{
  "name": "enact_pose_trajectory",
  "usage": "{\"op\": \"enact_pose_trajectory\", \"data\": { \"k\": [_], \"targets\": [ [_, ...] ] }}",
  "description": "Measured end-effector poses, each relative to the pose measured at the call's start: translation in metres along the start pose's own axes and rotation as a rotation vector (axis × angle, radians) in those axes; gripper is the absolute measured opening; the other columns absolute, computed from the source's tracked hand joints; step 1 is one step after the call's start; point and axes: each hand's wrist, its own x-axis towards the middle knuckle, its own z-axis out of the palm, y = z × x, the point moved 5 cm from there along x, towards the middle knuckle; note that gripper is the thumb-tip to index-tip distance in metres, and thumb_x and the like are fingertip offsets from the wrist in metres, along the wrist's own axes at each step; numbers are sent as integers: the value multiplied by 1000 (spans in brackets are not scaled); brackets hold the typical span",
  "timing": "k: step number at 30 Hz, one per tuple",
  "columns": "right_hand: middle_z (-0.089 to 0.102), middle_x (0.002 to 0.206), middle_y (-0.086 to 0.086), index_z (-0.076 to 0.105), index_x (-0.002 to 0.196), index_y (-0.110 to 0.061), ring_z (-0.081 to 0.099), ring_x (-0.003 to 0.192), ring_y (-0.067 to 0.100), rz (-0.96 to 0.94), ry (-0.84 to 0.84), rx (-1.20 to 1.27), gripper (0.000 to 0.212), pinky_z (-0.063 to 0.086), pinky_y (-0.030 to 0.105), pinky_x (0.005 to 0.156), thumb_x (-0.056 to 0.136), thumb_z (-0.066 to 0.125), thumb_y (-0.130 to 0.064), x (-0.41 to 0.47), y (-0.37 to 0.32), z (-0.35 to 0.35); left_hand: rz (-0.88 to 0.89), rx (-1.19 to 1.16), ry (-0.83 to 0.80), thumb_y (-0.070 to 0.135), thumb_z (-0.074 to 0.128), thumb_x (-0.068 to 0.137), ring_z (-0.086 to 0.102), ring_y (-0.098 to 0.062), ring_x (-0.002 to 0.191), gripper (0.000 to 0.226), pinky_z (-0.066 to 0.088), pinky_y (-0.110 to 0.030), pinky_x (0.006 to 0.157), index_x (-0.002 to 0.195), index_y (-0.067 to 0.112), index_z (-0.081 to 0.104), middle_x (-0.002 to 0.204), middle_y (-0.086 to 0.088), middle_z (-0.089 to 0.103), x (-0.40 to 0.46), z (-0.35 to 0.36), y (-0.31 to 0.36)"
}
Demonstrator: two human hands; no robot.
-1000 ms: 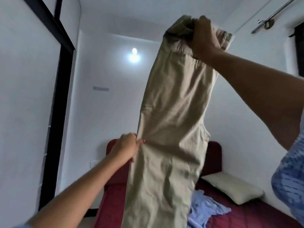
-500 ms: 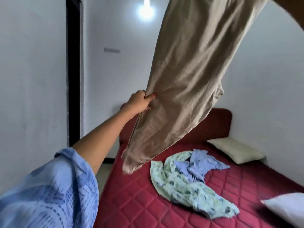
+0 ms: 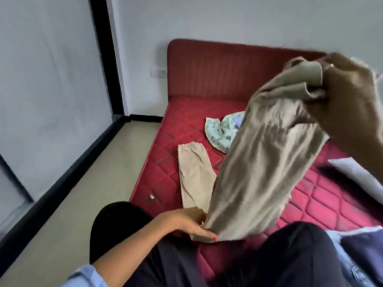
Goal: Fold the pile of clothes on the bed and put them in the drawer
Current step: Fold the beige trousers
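Up at the right, our right hand (image 3: 350,96) bunches one end of the trousers (image 3: 259,162), fingers curled tight round the gathered cloth: that grip is full. From it the beige fabric hangs down and to the left, slanting over the bed (image 3: 165,183). Low down, our left hand (image 3: 190,224) has the fold at the bottom; the thumb lies along the cloth, red nail showing, but we cannot tell how firmly those fingers pinch it. Just above the left hand one trouser leg lies flat on the red quilted mattress, its cuff pointing away from us. Beyond that leg, and below the right hand, a pale green printed garment (image 3: 219,131) sits crumpled, partly hidden behind the hanging cloth. Under the right wrist, at the frame edge, a white pillow (image 3: 360,177) shows, blurred. Our dark-trousered knees (image 3: 290,255) press at the bed's near edge, beneath both hands.
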Motion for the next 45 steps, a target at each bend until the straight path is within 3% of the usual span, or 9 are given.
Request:
{"op": "enact_pose_trajectory", "data": {
  "k": [5,9,15,23,28,33,38,41,45],
  "targets": [
    [57,88,11,68,91,-2,58,77,27,90,-58,60,9,46,45,70,83,71,-3,-34,25,30,-65,-175,-98,49,71,80,60,-17,111,58,47,-25,95,125,15,58,121,-1,65,16,27,-33],
    [56,83,15,68,93,1,56,71,32,70,-93,34,11,43,40,65,82,67,-2,-13,30,68,-170,-377,-136,48,75,77,60,-3,81,45,45,-16,78,105,13,68,79,19,66,32,31,-62],
    [60,95,19,67,104,-5,60,89,38,102,-243,165,24,40,34,74,81,67,-11,81,48,231,-328,-756,-36,64,79,62,60,1,107,59,47,-25,94,108,30,65,106,19,70,53,27,-106],
    [32,149,20,30,148,-8,37,135,34,339,-1028,201,65,30,39,109,95,54,-37,-66,32,468,-490,-886,57,49,61,89,59,-9,106,38,50,-32,91,111,18,62,113,7,65,77,36,-139],
    [34,154,-2,39,146,-25,31,141,14,348,-994,274,60,18,35,113,100,18,-57,-291,-33,419,-464,-688,79,58,57,85,60,2,94,54,46,-10,80,115,14,64,105,12,64,92,38,-149],
    [34,151,-9,44,138,-27,27,140,6,249,-877,259,55,20,26,110,98,23,-57,-348,-53,349,-456,-648,79,88,53,49,64,3,98,93,46,-28,99,110,18,67,104,10,70,102,52,-168],
    [31,151,-13,49,133,-26,28,138,4,201,-940,236,49,22,22,106,102,11,-29,-359,-54,324,-544,-548,290,64,52,79,54,-14,122,70,40,-23,100,130,17,49,134,-2,56,84,34,-132],
    [35,146,-15,43,136,-23,29,138,-3,229,-913,245,52,24,19,104,86,35,-33,-339,-55,319,-489,-524,416,45,62,87,57,-19,119,65,41,-23,95,133,14,29,131,-6,55,73,12,-100],
    [70,86,-18,42,134,-30,66,69,0,319,-870,271,74,45,15,60,60,49,-31,-264,-56,304,-261,-549,645,46,67,82,59,-20,112,53,45,-34,98,121,20,42,121,-4,61,46,-66,-64]
  ]
}}
